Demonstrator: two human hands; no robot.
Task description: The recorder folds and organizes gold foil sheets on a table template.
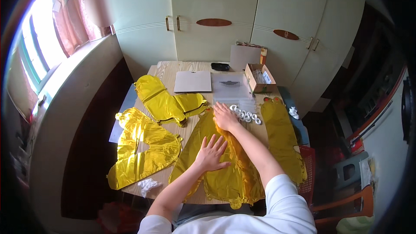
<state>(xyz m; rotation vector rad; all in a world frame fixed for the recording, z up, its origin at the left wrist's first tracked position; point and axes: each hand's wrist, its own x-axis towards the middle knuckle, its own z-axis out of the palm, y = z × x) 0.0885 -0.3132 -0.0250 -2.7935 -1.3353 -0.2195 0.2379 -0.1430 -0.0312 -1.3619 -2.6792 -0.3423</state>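
Observation:
A flat, deflated gold foil balloon [224, 187] is spread across the front middle of the table. My left hand [211, 152] lies on it with its fingers spread. My right hand [225, 117] rests farther forward at the balloon's far end, palm down, fingers stretched out. An orange, creased band of foil [234, 151] runs down from beneath that hand toward the near edge. Just beyond the right hand sit several small white rings [246, 115]. Neither hand grips anything.
More flat gold foil balloons lie at the left [145, 147], back left [162, 99] and right [282, 136]. At the back are a white flat box [193, 81], a clear plastic bag [229, 89], a black object [220, 66] and an open cardboard box [261, 87]. Crumpled white tissue [148, 186] sits front left.

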